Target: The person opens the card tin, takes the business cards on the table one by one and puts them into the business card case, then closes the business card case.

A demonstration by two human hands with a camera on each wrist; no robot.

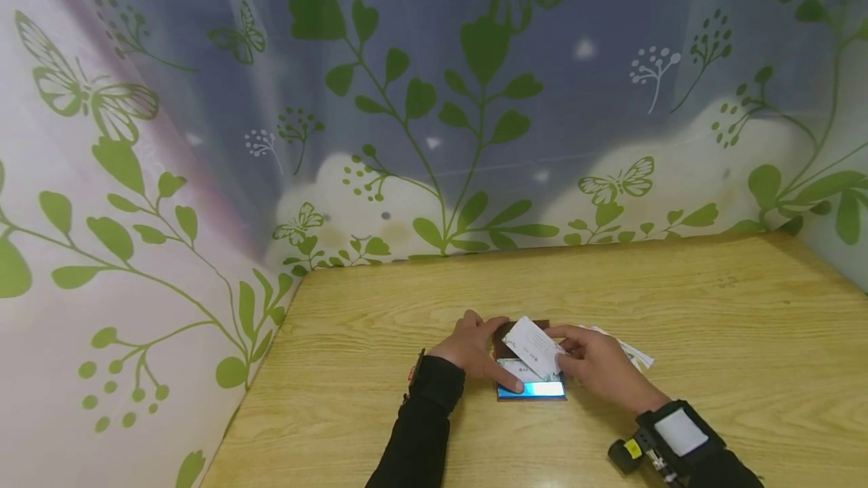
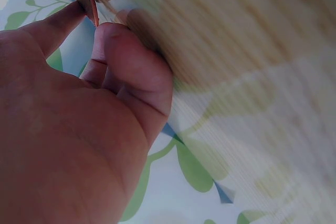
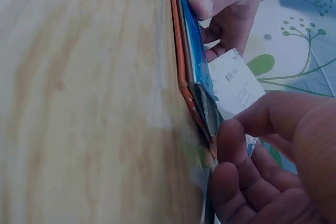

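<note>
A small brown card wallet (image 1: 501,346) lies opened on the wooden table, with a white card and a bright blue strip (image 1: 546,389) in its lower half. My left hand (image 1: 469,345) holds the wallet from its left side; the thumb presses on the blue strip and a finger reaches the top edge. Between thumb and fingers, my right hand (image 1: 602,364) pinches a white printed card (image 1: 531,343), tilted over the wallet. The right wrist view shows the wallet (image 3: 182,51) edge-on, the card (image 3: 236,85) beside it. Most of the left fingers are hidden in the head view.
Several loose cards (image 1: 636,355) lie fanned on the table (image 1: 732,337), just beyond the right hand. A printed curtain with leaves and butterflies (image 1: 407,134) hangs behind the table and along its left side.
</note>
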